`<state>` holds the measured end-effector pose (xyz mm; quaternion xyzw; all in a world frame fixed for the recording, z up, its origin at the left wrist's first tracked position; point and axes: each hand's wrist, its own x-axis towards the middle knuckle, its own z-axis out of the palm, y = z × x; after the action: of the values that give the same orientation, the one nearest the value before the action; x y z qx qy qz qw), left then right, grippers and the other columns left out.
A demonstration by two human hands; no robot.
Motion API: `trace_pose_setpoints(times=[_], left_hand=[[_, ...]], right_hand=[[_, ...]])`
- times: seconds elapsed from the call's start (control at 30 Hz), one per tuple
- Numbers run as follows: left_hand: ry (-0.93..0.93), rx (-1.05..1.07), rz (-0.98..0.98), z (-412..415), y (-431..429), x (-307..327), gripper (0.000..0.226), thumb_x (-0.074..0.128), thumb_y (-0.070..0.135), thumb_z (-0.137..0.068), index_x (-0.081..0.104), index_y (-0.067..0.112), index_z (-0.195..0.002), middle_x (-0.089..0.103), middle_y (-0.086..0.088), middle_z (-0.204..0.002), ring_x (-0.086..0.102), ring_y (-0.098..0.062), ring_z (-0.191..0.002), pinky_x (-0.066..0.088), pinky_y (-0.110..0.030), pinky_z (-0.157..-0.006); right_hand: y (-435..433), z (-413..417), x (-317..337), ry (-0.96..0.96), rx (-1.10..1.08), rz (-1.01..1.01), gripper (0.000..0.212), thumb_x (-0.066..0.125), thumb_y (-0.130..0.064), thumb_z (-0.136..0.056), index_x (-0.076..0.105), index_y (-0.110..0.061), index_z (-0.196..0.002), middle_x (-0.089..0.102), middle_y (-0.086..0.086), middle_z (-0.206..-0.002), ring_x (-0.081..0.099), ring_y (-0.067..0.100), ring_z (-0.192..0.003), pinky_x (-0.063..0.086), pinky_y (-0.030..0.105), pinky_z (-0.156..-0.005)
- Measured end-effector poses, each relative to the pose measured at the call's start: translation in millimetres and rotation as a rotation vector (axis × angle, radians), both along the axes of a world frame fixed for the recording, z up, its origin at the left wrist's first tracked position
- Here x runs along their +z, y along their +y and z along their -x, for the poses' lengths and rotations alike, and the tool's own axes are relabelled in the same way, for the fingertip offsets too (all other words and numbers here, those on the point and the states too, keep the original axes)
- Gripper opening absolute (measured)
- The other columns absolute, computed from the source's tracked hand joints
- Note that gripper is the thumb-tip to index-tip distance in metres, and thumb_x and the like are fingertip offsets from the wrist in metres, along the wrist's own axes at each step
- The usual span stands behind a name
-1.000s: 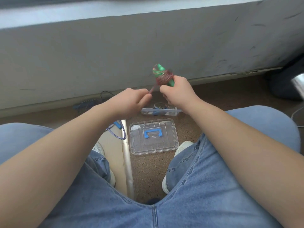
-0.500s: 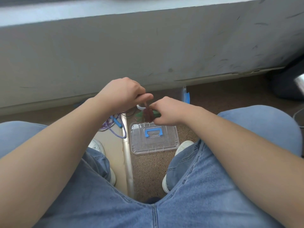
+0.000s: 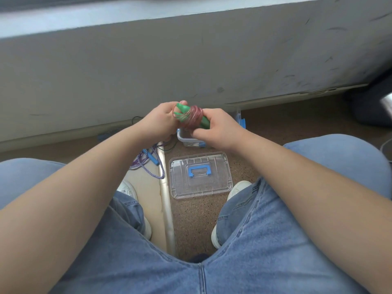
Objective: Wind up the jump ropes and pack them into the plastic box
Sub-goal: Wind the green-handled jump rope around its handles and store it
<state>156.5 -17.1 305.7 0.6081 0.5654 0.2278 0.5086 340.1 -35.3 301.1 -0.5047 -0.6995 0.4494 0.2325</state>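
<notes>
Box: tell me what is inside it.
Only a corner of the box shows, nothing plain inside it. The left hand and right hand, gripping the rope, cover the rest.

Only one view was given, from a wide-angle camera worn on the person's head. It faced forward and steeply down along both forearms. The left hand (image 3: 158,122) and right hand (image 3: 220,129), both gripping the jump rope (image 3: 192,116), sat close to the lens, just above the middle of the frame. Beyond the hands rose the wall (image 3: 191,60). Nearer than the hands lay the lid (image 3: 200,187) on the floor (image 3: 191,225), then the knees at the bottom edge.
</notes>
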Motion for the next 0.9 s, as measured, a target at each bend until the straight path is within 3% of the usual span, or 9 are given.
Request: trace_pose_setpoints(times=[0.1, 0.27, 0.37, 0.5, 0.63, 0.73, 0.83, 0.9], left_hand=[[0.087, 0.017, -0.052, -4, -2, 0, 0.015, 0.050, 0.027, -0.090, 0.053, 0.020, -0.077, 0.044, 0.005, -0.055, 0.034, -0.012, -0.046, 0.029, -0.023, -0.046], [0.085, 0.075, -0.072, -6, -2, -4, 0.029, 0.039, 0.029, -0.097, 0.055, 0.018, -0.074, 0.049, 0.001, -0.062, 0.040, -0.019, -0.052, 0.037, -0.034, -0.056], [-0.005, 0.136, -0.019, -13, -4, -3, 0.029, 0.041, 0.021, -0.100, 0.063, 0.009, -0.083, 0.052, 0.000, -0.067, 0.043, -0.017, -0.054, 0.042, -0.030, -0.055], [-0.201, 0.196, 0.141, -18, -8, 2, 0.027, 0.041, 0.008, -0.098, 0.067, 0.015, -0.096, 0.055, 0.003, -0.071, 0.043, -0.009, -0.054, 0.041, -0.024, -0.050], [-0.391, 0.271, 0.299, -20, -10, 10, 0.015, 0.047, 0.021, -0.098, 0.061, 0.015, -0.096, 0.053, 0.001, -0.072, 0.045, -0.011, -0.057, 0.038, -0.026, -0.055], [-0.424, 0.301, 0.337, -21, -8, 14, 0.026, 0.051, 0.041, -0.098, 0.059, 0.017, -0.095, 0.053, 0.001, -0.072, 0.049, -0.011, -0.058, 0.040, -0.025, -0.056], [-0.326, 0.289, 0.235, -19, -9, 12, 0.024, 0.056, 0.038, -0.098, 0.063, 0.015, -0.094, 0.050, 0.002, -0.072, 0.048, -0.008, -0.058, 0.041, -0.021, -0.055], [-0.329, 0.282, 0.217, -17, -9, 8, 0.020, 0.056, 0.032, -0.099, 0.064, 0.013, -0.094, 0.048, 0.002, -0.072, 0.047, -0.008, -0.058, 0.042, -0.019, -0.055]], right_hand=[[2, 0, -4, -0.048, -0.054, -0.011, 0.015, 0.067, -0.018, -0.079, 0.069, -0.011, -0.092, 0.067, 0.015, -0.079, 0.051, 0.013, -0.064, 0.045, 0.032, -0.060], [7, -1, -4, -0.151, -0.183, -0.022, 0.014, 0.065, -0.021, -0.082, 0.068, -0.015, -0.094, 0.064, 0.000, -0.075, 0.056, 0.016, -0.067, 0.041, 0.027, -0.058], [6, -2, -3, -0.219, -0.214, -0.049, 0.016, 0.063, -0.022, -0.084, 0.066, -0.015, -0.098, 0.062, -0.002, -0.078, 0.055, 0.015, -0.070, 0.039, 0.025, -0.057], [4, -1, -5, -0.344, -0.182, -0.100, 0.015, 0.058, -0.022, -0.091, 0.059, -0.014, -0.103, 0.062, 0.003, -0.092, 0.057, 0.023, -0.084, 0.038, 0.030, -0.065], [3, 1, -6, -0.477, -0.163, -0.226, 0.016, 0.055, -0.017, -0.094, 0.053, -0.009, -0.108, 0.064, 0.014, -0.103, 0.060, 0.036, -0.094, 0.041, 0.036, -0.070], [4, 3, -7, -0.471, -0.179, -0.337, 0.023, 0.055, -0.017, -0.096, 0.054, -0.010, -0.118, 0.064, 0.014, -0.106, 0.062, 0.037, -0.098, 0.045, 0.038, -0.073], [2, 6, -11, -0.451, -0.118, -0.354, 0.041, 0.055, -0.022, -0.097, 0.047, -0.012, -0.136, 0.060, 0.012, -0.110, 0.060, 0.033, -0.104, 0.045, 0.037, -0.078], [0, 6, -13, -0.468, -0.070, -0.306, 0.061, 0.057, -0.034, -0.097, 0.036, -0.011, -0.149, 0.057, 0.013, -0.122, 0.054, 0.032, -0.118, 0.044, 0.039, -0.091]])
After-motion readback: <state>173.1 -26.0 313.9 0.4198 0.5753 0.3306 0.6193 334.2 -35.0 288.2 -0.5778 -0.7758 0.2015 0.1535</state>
